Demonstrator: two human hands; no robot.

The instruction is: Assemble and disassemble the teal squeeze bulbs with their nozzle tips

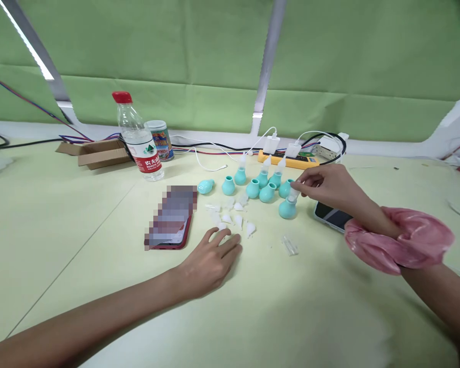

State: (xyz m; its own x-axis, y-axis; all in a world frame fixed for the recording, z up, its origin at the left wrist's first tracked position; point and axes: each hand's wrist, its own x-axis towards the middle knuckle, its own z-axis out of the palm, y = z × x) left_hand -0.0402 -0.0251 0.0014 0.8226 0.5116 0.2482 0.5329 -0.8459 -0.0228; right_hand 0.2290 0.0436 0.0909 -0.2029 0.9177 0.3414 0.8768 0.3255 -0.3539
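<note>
My right hand (pixel 329 186) pinches a translucent white nozzle (pixel 293 194), which sits at the mouth of a teal squeeze bulb (pixel 287 208) standing on the table. Whether the nozzle is fully seated is hard to tell. My left hand (pixel 210 263) lies palm down with fingers apart, its fingertips beside several small white cone tips (pixel 238 221). Behind them is a group of teal bulbs; some have open mouths, like this bulb (pixel 268 192), and three carry clear nozzles, such as this fitted bulb (pixel 240 175). One teal bulb (pixel 205 186) lies on its side.
A red-cased phone (pixel 183 235) lies left of the tips; another phone (pixel 331 215) is partly under my right wrist. Clear tubes (pixel 290 245) lie in front. Behind stand a water bottle (pixel 141 148), a can (pixel 161 140), a cardboard box (pixel 103 153) and a yellow power strip (pixel 287 159) with cables.
</note>
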